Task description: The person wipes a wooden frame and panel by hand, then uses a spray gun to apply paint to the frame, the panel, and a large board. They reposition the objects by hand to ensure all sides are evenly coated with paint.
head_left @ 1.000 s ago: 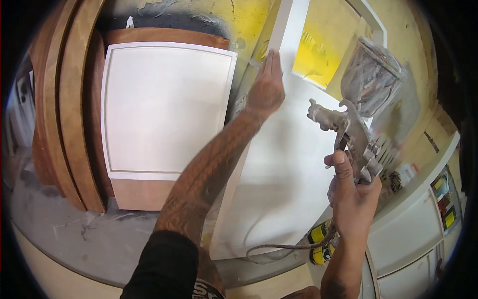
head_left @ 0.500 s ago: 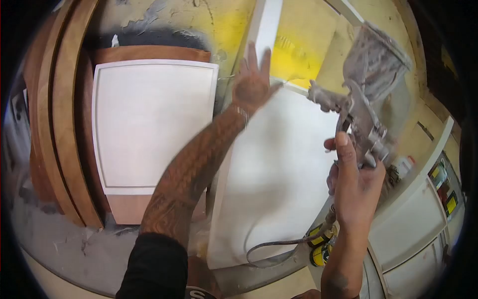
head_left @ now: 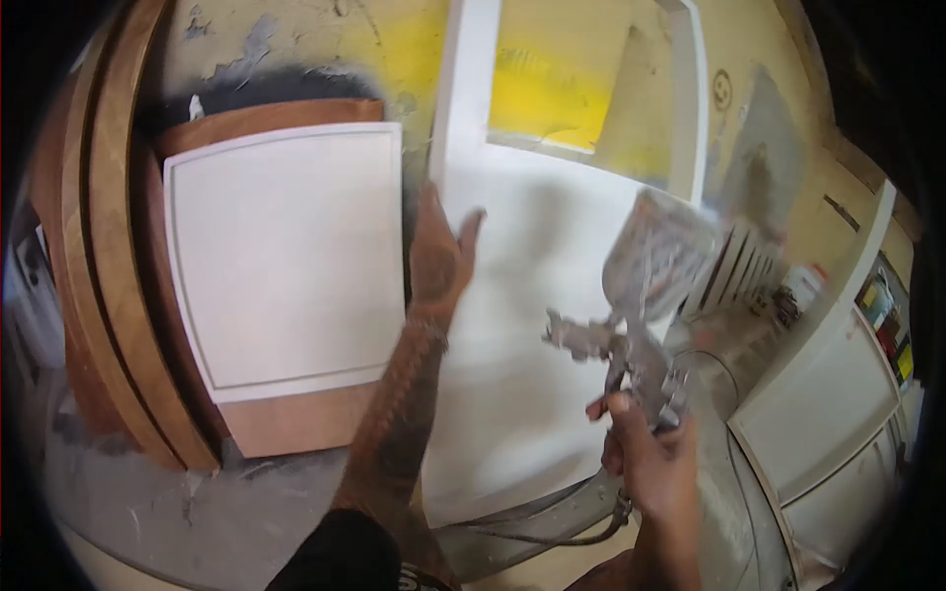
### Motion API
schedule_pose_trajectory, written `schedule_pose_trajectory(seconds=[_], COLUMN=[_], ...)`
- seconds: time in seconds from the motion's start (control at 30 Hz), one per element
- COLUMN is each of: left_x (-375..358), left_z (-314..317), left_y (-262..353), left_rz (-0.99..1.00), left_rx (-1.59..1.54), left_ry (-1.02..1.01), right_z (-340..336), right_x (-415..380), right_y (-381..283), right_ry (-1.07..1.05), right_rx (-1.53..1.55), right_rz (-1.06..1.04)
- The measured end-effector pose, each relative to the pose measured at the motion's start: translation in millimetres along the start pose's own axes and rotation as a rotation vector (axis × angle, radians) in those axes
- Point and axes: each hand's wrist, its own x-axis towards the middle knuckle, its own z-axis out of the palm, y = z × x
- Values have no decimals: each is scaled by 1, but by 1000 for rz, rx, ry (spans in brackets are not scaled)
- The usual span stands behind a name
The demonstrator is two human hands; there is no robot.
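Observation:
My right hand [head_left: 645, 448] is wrapped round the handle of a paint-stained spray gun [head_left: 641, 364], whose cup [head_left: 658, 258] sits on top and whose nozzle points left. A hose [head_left: 581, 537] hangs from its grip. My left hand [head_left: 443, 251] has its thumb apart from the fingers and holds nothing; it is at the left edge of a white frame with a solid lower panel [head_left: 532, 394]. I cannot tell whether it touches that edge. Left of it, a white panel with a raised border [head_left: 286, 256] leans on a brown board [head_left: 296, 419].
Curved wooden pieces [head_left: 113, 246] stand at the far left. More white panels [head_left: 828, 433] lean at the right, near a slatted piece [head_left: 739, 266] and a white container [head_left: 808, 286]. Yellow paint [head_left: 552, 89] marks the wall behind.
My left hand has moved down and left, its fingers closer together. The spray gun in my right hand has come lower and left. The view has shifted, showing more of the frame's top.

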Motion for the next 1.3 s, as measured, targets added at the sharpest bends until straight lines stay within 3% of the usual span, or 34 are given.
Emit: schedule_pose_trajectory(seconds=[0.13,0.3,0.37,0.43,0.5,0.57,0.6,0.67,0.7,0.77,0.8,0.87,0.97,1.07,1.13,1.2,1.3], left_x=[-106,-217,-274,-302,-344,-380,-391,-410,-419,-436,-441,-447,-365,-258,-194,-143,-74], left_z=[-31,-68,-60,-82,-92,-111,-119,-130,-135,-140,-140,-140,-132,-105,-79,-58,-26], left_y=[-6,-22,-53,-58,-70,-77,-85,-108,-119,-143,-163,-197,-168,-120,-80,-38,25], left_rz=[-354,-519,-678,-947,-1028,-1141,-1131,-1055,-1040,-956,-941,-871,-1127,-1112,-888,-501,-157], left_rx=[-156,-127,-494,-568,-590,-544,-549,-506,-508,-258,-258,-611,-1184,-1173,-983,-598,-258], left_ry=[-151,-329,-274,-439,-511,-735,-776,-1102,-1128,-1449,-1459,-1479,-1006,-579,-436,-327,-231], right_z=[3,4,2,3,7,5,5,5,2,4,5,5,4,4,6,10,4], right_x=[-29,-57,-69,-82,-105,-129,-138,-153,-160,-176,-178,-172,-160,-140,-122,-104,-74], right_y=[42,105,137,153,182,212,219,234,248,267,272,255,243,217,186,154,120], right_ry=[-3,0,-21,-6,-21,10,45,-21,-114,-115,-139,-126,-113,-64,-29,167,192], right_rx=[-50,-68,-131,-165,-217,-235,-223,-357,-452,-470,-498,-429,-302,-216,-185,-39,190], right_rz=[224,442,534,559,555,526,538,536,656,689,717,724,703,577,477,382,215])
